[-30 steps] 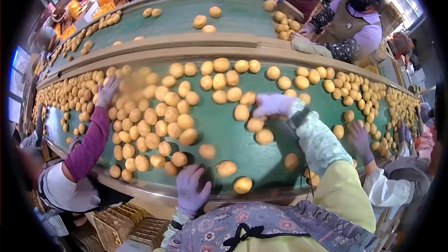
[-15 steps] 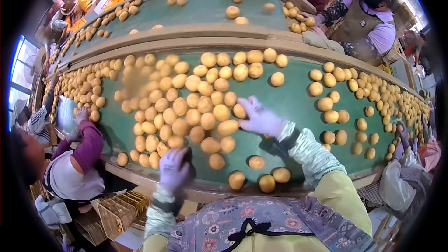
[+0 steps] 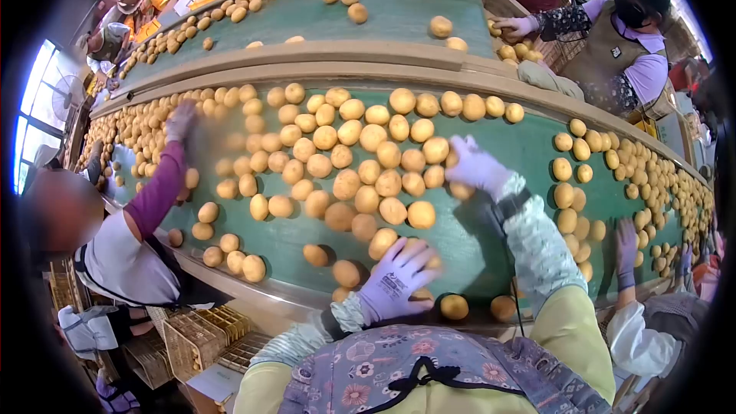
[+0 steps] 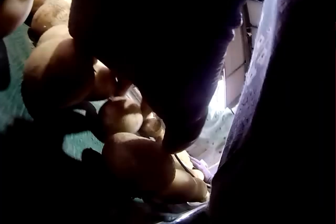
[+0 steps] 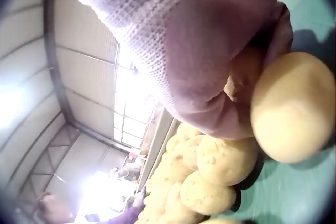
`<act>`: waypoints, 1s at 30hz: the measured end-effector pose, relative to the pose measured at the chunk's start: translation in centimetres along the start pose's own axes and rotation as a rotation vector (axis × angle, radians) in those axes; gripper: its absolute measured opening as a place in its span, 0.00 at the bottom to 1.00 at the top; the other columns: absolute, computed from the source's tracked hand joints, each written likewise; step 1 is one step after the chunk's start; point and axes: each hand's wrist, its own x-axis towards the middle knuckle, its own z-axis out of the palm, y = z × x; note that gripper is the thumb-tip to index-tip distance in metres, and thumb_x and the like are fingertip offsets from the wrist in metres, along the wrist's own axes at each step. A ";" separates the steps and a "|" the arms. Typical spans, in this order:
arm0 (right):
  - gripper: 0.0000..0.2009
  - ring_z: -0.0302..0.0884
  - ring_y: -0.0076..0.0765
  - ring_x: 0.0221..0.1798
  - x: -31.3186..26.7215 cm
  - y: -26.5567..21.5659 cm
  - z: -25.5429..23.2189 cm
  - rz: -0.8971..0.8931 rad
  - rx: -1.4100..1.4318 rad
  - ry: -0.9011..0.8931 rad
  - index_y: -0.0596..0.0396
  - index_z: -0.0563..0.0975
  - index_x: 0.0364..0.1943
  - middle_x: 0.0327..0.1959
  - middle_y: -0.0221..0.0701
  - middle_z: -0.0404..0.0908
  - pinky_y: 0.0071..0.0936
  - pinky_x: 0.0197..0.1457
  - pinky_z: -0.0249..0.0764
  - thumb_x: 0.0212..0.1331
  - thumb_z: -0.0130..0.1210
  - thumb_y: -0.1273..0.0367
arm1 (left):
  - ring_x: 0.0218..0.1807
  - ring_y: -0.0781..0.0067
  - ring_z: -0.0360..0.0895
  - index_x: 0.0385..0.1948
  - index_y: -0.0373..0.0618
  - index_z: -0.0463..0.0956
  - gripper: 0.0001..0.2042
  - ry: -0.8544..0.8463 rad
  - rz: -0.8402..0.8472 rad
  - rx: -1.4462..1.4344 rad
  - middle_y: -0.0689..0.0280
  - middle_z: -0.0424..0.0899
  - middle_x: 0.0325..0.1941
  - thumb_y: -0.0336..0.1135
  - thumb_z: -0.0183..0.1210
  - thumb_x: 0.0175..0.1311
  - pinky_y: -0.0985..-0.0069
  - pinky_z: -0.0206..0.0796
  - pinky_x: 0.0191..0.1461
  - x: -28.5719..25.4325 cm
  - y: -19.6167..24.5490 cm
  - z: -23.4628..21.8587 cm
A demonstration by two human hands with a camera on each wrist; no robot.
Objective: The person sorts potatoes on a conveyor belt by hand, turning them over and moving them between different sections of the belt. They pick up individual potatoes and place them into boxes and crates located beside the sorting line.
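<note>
In the head view, my left hand (image 3: 395, 282), in a thin lilac glove, reaches over potatoes at the near edge of the green conveyor belt (image 3: 483, 241), fingers spread. One potato (image 3: 383, 243) lies just beyond its fingertips. The left wrist view is mostly dark, with potatoes (image 4: 137, 163) under the hand. Farther up the belt, my right hand (image 3: 481, 167), gloved alike, is at the right edge of a broad cluster of potatoes (image 3: 372, 138). Its fingers and thumb curl round a shadowed potato (image 5: 245, 79), while a larger potato (image 5: 294, 107) sits beside the thumb.
A person in purple sleeves (image 3: 159, 192) reaches over the belt on the left. Another gloved hand (image 3: 626, 249) is on the right. A wooden divider (image 3: 307, 69) separates a second belt (image 3: 383, 11), where a worker (image 3: 617, 54) stands. Crates (image 3: 203, 333) are at the lower left.
The potato cluster has shifted right in view. My left hand has moved right along the near edge, fingers spreading. My right hand has gone left to the cluster, then right along with it.
</note>
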 end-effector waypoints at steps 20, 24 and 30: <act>0.38 0.62 0.72 0.82 3.3 -21.7 17.1 -0.482 -0.383 0.495 0.48 0.73 0.79 0.76 0.63 0.69 0.84 0.84 0.48 0.66 0.61 0.47 | 0.76 0.42 0.74 0.60 0.49 0.82 0.25 0.307 -0.406 0.058 0.52 0.80 0.71 0.39 0.75 0.59 0.42 0.62 0.80 -17.5 -10.7 -15.0; 0.30 0.76 0.58 0.75 -1.6 -23.8 14.4 -0.744 0.012 0.208 0.52 0.79 0.68 0.69 0.48 0.81 0.70 0.79 0.64 0.65 0.65 0.53 | 0.80 0.45 0.71 0.59 0.55 0.85 0.25 -0.026 -0.077 0.143 0.59 0.78 0.75 0.58 0.71 0.67 0.32 0.49 0.89 -20.2 -10.6 -9.6; 0.25 0.82 0.62 0.56 -1.5 -12.0 8.6 -0.212 -0.090 0.729 0.51 0.82 0.66 0.51 0.47 0.85 0.56 0.62 0.78 0.67 0.68 0.58 | 0.76 0.44 0.72 0.60 0.54 0.83 0.22 0.309 -0.571 0.598 0.56 0.81 0.70 0.37 0.73 0.63 0.38 0.54 0.85 -30.1 -19.6 -20.9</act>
